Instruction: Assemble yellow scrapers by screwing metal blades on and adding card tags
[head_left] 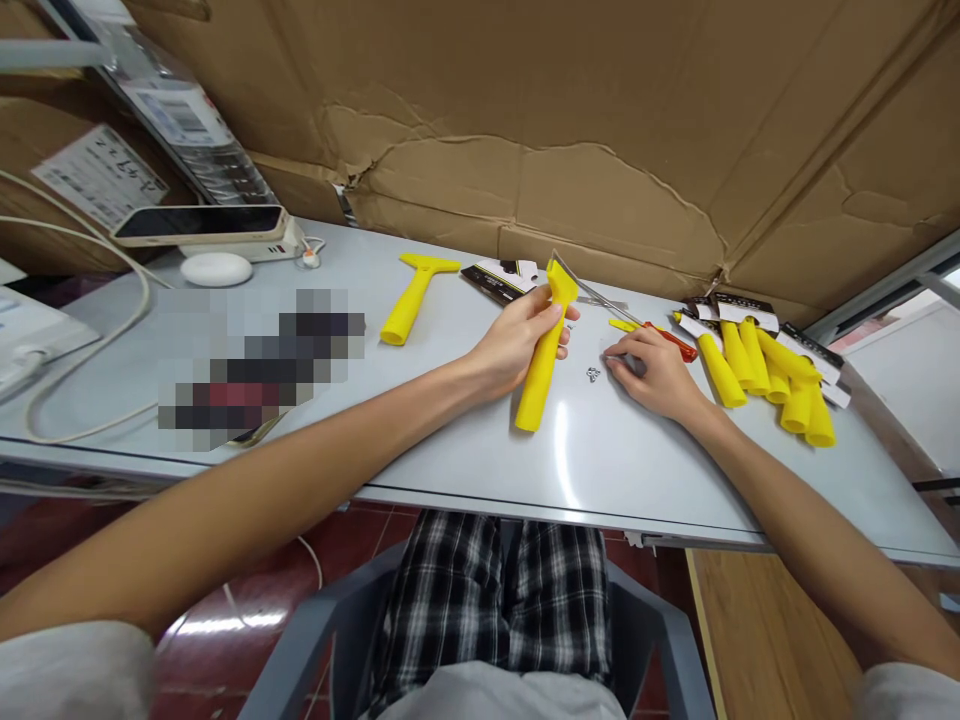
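Glossy tabletop (450, 450) gleaming
The held scraper (538, 376) is showing smooth plastic; the far cardboard (600, 190) is looking matt and creased.

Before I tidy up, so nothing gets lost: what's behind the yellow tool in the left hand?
Past the yellow tool, a card shows leftward, a red-handled tool rightward; whatever the held tool and left hand cover is hidden.

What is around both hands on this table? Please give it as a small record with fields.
Left hand: holds a yellow tool, wide end away from the person
Right hand: fingertips beside small metal pieces; whether it pinches one is unclear
Behind right hand: red-handled tool
Left of held tool: another yellow tool, lying apart
Right side: grouped yellow pieces
Back: cardboard
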